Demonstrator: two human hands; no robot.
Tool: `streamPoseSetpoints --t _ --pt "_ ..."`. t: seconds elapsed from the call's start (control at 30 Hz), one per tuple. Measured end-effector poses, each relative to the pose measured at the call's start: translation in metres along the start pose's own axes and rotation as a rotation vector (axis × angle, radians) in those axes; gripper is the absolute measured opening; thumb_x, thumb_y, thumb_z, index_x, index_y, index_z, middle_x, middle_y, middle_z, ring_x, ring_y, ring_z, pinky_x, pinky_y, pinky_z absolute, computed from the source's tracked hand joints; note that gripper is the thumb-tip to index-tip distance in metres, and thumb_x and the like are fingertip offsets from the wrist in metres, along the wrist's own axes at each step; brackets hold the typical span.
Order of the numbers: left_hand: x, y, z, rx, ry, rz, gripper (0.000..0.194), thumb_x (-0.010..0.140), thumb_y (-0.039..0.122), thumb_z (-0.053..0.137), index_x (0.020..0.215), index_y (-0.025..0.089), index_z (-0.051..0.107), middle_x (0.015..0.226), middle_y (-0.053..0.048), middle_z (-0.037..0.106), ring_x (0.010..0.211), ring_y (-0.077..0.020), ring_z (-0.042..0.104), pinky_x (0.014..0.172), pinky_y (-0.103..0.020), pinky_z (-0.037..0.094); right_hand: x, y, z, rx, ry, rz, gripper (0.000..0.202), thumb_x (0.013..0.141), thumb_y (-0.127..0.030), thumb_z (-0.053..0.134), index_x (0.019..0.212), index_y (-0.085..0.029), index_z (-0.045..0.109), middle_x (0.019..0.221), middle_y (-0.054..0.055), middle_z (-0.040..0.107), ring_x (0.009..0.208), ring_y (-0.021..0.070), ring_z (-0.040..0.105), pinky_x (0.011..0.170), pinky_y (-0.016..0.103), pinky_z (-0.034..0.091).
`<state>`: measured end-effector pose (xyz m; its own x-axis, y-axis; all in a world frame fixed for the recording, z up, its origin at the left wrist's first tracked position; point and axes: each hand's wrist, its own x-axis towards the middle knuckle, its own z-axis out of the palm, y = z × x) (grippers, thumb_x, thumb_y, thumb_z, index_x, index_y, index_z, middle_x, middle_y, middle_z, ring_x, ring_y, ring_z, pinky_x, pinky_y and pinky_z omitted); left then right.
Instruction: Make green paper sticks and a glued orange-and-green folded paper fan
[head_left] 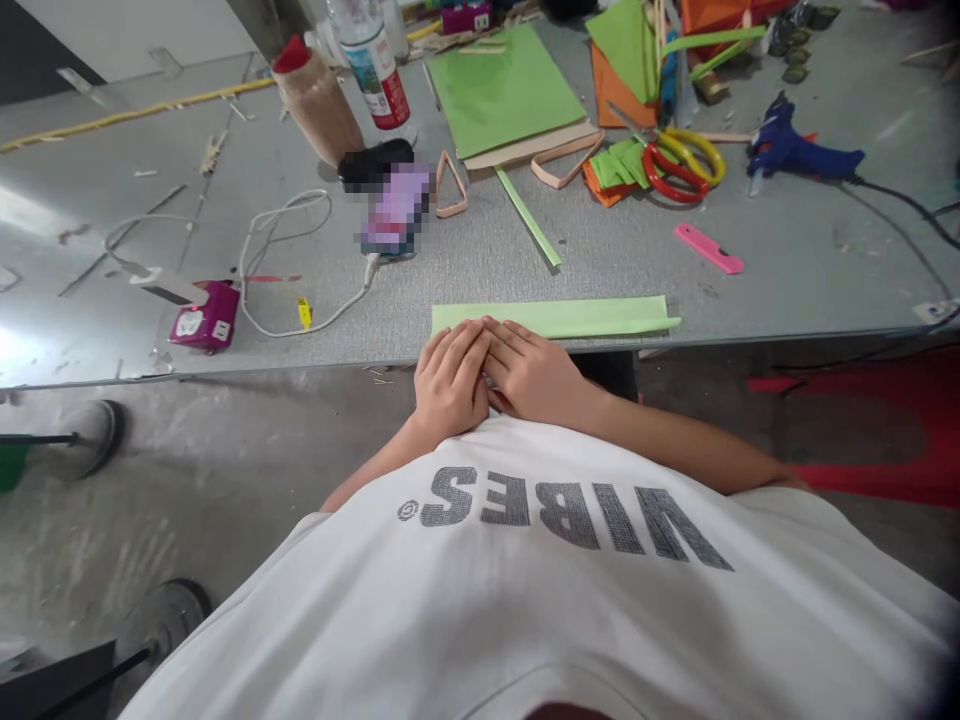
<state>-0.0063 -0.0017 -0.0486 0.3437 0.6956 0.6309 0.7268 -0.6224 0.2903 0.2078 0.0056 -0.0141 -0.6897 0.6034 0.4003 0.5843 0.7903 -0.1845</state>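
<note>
A light green paper strip (555,316) lies lengthwise along the table's near edge, with a folded lower edge that sticks out at its right end. My left hand (451,380) rests on the strip's left part, fingers stretched out and lying flat. Beside it, touching it, my right hand (536,378) also lies flat, its fingertips on the strip's near edge. The fingertips of both hands meet. Neither hand is wrapped round anything. Both palms hang over the table edge, and the part of the strip under the fingers is hidden.
Beyond the strip are a narrow green strip (529,218), a pink cutter (709,248), scissors (679,175), a blue glue gun (806,150) and green sheets (506,90). At left are a phone (397,208) with a white cable, a purple box (214,318) and a bottle (375,80).
</note>
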Motion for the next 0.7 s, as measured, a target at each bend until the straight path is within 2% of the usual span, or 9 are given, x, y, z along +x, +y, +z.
streamPoseSetpoints --t 0.07,0.17,0.33,0.53,0.7 --pt "-0.008 -0.002 0.005 0.013 -0.011 0.055 0.064 0.109 0.029 0.051 0.172 0.019 0.061 0.172 -0.02 0.073 0.164 -0.0341 0.069 0.14 -0.053 0.045 0.0 0.0 -0.002 -0.005 0.002 -0.002 0.059 0.117 -0.026 0.053 0.167 0.002 0.069 0.173 0.03 0.065 0.169 0.0425 0.061 0.139 0.064 0.053" --pt "-0.009 -0.002 0.006 0.048 -0.009 0.074 0.071 0.11 0.031 0.053 0.18 0.016 0.053 0.175 -0.022 0.069 0.165 -0.034 0.069 0.141 -0.051 0.046 -0.003 -0.002 -0.007 -0.009 -0.005 0.024 0.062 0.116 -0.024 0.054 0.172 -0.001 0.065 0.177 0.028 0.062 0.17 0.0409 0.06 0.141 0.062 0.052" --pt "-0.001 0.003 0.004 0.08 -0.077 0.0 0.059 0.112 0.038 0.058 0.167 0.019 0.069 0.169 -0.02 0.074 0.16 -0.0362 0.073 0.136 -0.052 0.051 -0.031 0.001 -0.021 -0.076 0.021 0.194 0.063 0.12 -0.038 0.058 0.175 -0.007 0.064 0.18 0.022 0.06 0.17 0.0402 0.061 0.142 0.059 0.051" --pt "0.006 0.01 0.004 0.064 -0.034 -0.028 0.047 0.114 0.034 0.06 0.157 0.02 0.075 0.163 -0.02 0.079 0.155 -0.0361 0.076 0.129 -0.052 0.053 -0.086 0.002 -0.045 -0.24 0.053 0.47 0.067 0.12 -0.043 0.061 0.176 -0.008 0.062 0.181 0.022 0.06 0.17 0.0422 0.06 0.143 0.059 0.048" --pt "0.011 0.011 0.002 0.077 0.016 -0.018 0.039 0.116 0.035 0.062 0.148 0.022 0.079 0.154 -0.018 0.085 0.144 -0.0354 0.081 0.116 -0.05 0.055 -0.11 -0.001 -0.061 -0.337 0.106 0.58 0.064 0.119 -0.044 0.064 0.17 -0.005 0.067 0.175 0.023 0.066 0.165 0.0423 0.066 0.138 0.057 0.055"
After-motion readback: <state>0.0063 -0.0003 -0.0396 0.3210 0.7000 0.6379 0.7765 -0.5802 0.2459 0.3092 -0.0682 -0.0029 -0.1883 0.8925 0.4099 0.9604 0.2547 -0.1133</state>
